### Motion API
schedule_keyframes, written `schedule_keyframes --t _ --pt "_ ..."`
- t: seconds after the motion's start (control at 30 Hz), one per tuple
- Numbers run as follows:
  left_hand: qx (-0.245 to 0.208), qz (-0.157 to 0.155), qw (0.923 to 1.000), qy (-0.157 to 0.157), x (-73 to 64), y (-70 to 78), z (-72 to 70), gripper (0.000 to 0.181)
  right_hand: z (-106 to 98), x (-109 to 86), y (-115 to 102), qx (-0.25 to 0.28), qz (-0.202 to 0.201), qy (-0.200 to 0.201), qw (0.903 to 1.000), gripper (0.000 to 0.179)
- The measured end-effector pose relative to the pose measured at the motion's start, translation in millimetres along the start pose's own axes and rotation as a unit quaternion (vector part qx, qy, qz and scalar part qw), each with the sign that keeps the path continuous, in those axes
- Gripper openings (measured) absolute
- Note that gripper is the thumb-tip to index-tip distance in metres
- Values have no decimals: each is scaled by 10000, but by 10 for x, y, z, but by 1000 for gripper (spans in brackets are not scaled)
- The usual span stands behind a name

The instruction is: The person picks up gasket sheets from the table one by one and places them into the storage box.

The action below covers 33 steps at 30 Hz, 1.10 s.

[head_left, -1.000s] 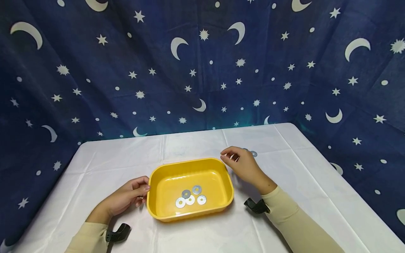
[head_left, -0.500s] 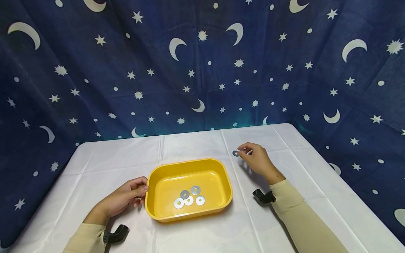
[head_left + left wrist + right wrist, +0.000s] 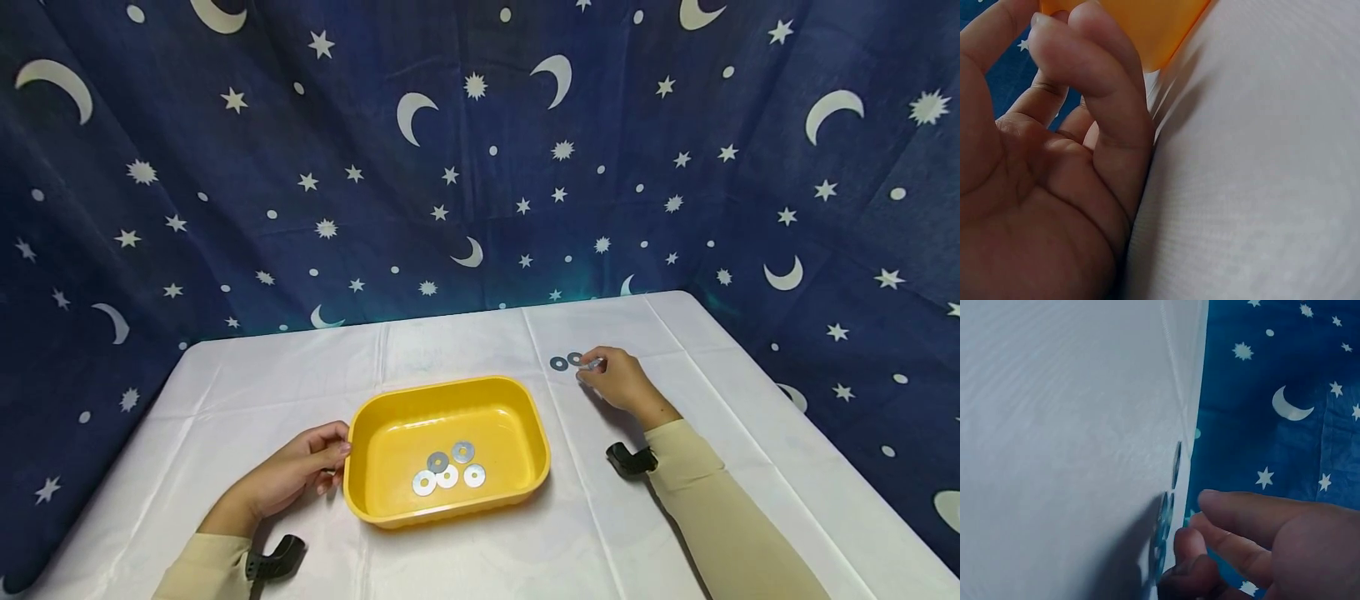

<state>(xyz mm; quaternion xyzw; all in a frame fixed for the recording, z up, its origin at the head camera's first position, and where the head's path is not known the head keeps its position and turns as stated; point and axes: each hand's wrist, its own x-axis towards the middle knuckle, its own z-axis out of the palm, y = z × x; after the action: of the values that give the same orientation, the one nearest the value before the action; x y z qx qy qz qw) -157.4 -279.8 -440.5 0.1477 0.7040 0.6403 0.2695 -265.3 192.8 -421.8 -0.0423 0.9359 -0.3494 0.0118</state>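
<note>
My left hand (image 3: pixel 288 475) is at the left end of a yellow plastic tray (image 3: pixel 536 417), thumb and fingertips at the outside of its rim. In the left wrist view its fingers (image 3: pixel 1100 81) are bent beside the tray wall. Several flat metal washers (image 3: pixel 463 452) lie together on the tray floor. At the back right, my right hand (image 3: pixel 618 379) is low over loose washers (image 3: pixel 558 364) on the table, thumb and fingertips apart around one of them. The right wrist view has these washers (image 3: pixel 1163 519) edge-on, close beside the bent fingers.
A white cloth covers the table (image 3: pixel 450 558). Its back and right edges meet a dark blue curtain (image 3: pixel 480 200) printed with moons and stars. Black wrist straps (image 3: pixel 277 558) are on both arms.
My right hand has moved from the tray's far right corner to the washers at the back right, uncovering two of them. My left hand stays at the tray's left end.
</note>
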Motion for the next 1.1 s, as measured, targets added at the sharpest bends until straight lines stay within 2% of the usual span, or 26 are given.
schedule_keyframes --t 0.17,0.37,0.83,1.1 --pt "-8 13 10000 6 -7 -10 -1 12 15 25 73 -410 45 -79 9991 28" --pt "-43 1 10000 34 -7 -1 7 10 14 37 112 -619 51 -211 9978 26" --pt "-129 -2 9999 -21 -1 6 12 14 31 33 152 -752 179 -581 9953 21" --pt "-122 -32 9999 6 1 14 14 13 19 23 135 -691 62 -643 9955 22"
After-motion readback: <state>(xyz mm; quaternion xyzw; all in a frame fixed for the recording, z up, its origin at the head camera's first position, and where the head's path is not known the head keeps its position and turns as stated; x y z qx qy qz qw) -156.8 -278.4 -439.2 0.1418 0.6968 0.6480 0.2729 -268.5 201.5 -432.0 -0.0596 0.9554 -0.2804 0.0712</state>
